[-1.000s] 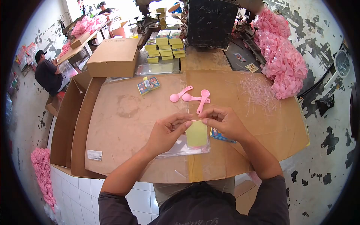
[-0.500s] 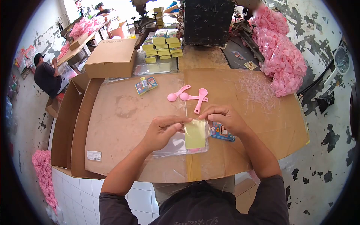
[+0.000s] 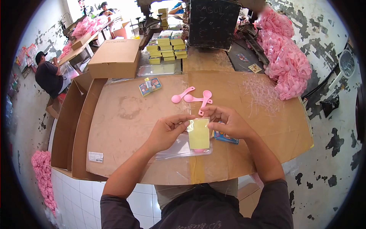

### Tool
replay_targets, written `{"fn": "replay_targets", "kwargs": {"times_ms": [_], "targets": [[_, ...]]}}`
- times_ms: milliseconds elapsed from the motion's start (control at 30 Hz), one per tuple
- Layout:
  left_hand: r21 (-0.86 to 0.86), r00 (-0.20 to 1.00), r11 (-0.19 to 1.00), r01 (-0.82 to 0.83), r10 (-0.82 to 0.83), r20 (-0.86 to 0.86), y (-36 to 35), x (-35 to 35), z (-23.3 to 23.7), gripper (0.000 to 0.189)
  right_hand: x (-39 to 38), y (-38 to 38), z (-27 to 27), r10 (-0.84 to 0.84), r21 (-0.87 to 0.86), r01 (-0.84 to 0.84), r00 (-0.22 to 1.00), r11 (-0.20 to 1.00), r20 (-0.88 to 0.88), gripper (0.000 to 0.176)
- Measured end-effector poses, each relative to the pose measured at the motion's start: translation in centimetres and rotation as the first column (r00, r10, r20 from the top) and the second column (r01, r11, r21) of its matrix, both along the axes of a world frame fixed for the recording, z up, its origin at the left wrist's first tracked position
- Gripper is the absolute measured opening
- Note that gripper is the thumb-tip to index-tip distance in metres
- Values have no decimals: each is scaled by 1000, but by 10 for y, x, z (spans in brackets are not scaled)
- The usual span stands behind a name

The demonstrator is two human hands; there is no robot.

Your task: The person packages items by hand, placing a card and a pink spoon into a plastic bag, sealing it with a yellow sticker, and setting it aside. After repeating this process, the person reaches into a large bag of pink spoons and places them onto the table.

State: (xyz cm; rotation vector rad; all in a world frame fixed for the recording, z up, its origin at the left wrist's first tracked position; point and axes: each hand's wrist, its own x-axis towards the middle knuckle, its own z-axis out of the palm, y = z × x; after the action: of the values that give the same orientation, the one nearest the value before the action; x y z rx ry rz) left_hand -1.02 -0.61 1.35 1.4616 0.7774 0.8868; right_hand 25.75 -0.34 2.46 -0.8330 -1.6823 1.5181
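Observation:
A clear plastic bag with a yellow card (image 3: 199, 134) in it lies in front of me, something pink at its lower end. My left hand (image 3: 167, 131) pinches the bag's upper left corner. At the upper right edge is my right hand (image 3: 225, 122), thumb and fingers apart, the thumb near the card's side. Clear bags (image 3: 173, 149) lie under the card. A stack of blue printed cards (image 3: 227, 138) is partly under my right hand. Beyond my hands are three pink spoons (image 3: 193, 98).
A banded card bundle (image 3: 150, 87) lies further back. Behind stand a cardboard box (image 3: 114, 55) and yellow card stacks (image 3: 166, 47). Pink spoons in plastic (image 3: 289, 65) pile at right, near plastic scraps (image 3: 263, 93). An open carton (image 3: 72, 129) borders the left side. A person (image 3: 47, 74) sits far left.
My right hand has loosened from the bag's top edge, its fingers now spread more. The card sits slightly higher in view, and my left hand has shifted a little.

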Motion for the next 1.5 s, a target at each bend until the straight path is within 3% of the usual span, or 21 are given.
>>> {"fn": "replay_targets", "kwargs": {"times_ms": [133, 233, 333, 433, 500, 567, 633, 700, 800, 833, 900, 967, 1033, 1133, 1233, 1333, 1433, 1500], "targets": [[27, 999, 1000, -11, 10, 36, 2, -4, -1, 30, -1, -5, 11, 72, 20, -77, 981, 997, 182, 32], [-9, 961, 996, -94, 93, 260, -8, 8, 8, 32, -2, -2, 11, 58, 25, -62, 989, 998, 139, 33], [-32, 999, 998, 47, -48, -12, -7, -5, 10, 31, -5, -1, 18, 62, 50, -64, 997, 997, 46, 31], [-93, 998, 995, -20, 15, -55, -17, -32, 25, 34, 2, -4, 31, -60, 54, 57, 997, 997, 54, 31], [-56, 971, 970, -237, 235, -28, -27, -71, 33, 30, 22, -5, 32, -239, 364, 80, 877, 928, 417, 35], [20, 856, 868, -496, 484, 179, -26, -123, 20, 28, 45, -6, 26, -412, 573, 10, 706, 819, 576, 38], [-138, 492, 638, -758, 698, 520, -20, -159, 25, 48, 64, -8, 5, -509, 675, -74, 597, 735, 620, 41], [-317, 353, 707, -632, 627, 695, -24, -162, 38, 52, 71, -12, -1, -445, 575, -23, 608, 818, 658, 40], [-48, 702, 815, -577, 525, 481, -19, -131, -1, 46, 78, -8, -8, -366, 497, -50, 616, 866, 698, 33], [74, 845, 854, -514, 490, 213, -17, -114, -1, 43, 79, -5, -9, -342, 484, -73, 615, 872, 710, 29], [221, 906, 945, -242, 302, -299, -19, -64, 17, 39, 76, -1, -6, -336, 448, -2, 657, 894, 674, 24], [404, 818, 914, 29, 211, -535, -14, -31, 4, 42, 74, 0, -5, -323, 393, 57, 681, 918, 657, 21], [495, 758, 856, 153, 219, -615, -8, -5, -8, 35, 73, 1, -4, -301, 326, 99, 691, 940, 658, 19], [564, 704, 788, 245, 255, -662, 3, 5, -18, 34, 72, -1, 0, -358, 440, 77, 714, 895, 602, 18], [475, 778, 850, 227, 135, -613, 10, 1, -21, 31, 60, -8, 25, -296, 358, 93, 767, 929, 569, 16], [185, 871, 982, 42, 55, -488, 6, 3, -14, 24, 37, -11, 27, -74, 372, -82, 919, 925, 386, 14], [147, 969, 986, -85, 116, -217, 6, 4, -32, 17, 13, -17, 16, 95, 342, -208, 943, 916, 318, 14], [155, 936, 985, -73, 121, -331, 5, 2, -27, 14, 4, -18, 4, 119, 357, -250, 929, 900, 350, 13]]}}
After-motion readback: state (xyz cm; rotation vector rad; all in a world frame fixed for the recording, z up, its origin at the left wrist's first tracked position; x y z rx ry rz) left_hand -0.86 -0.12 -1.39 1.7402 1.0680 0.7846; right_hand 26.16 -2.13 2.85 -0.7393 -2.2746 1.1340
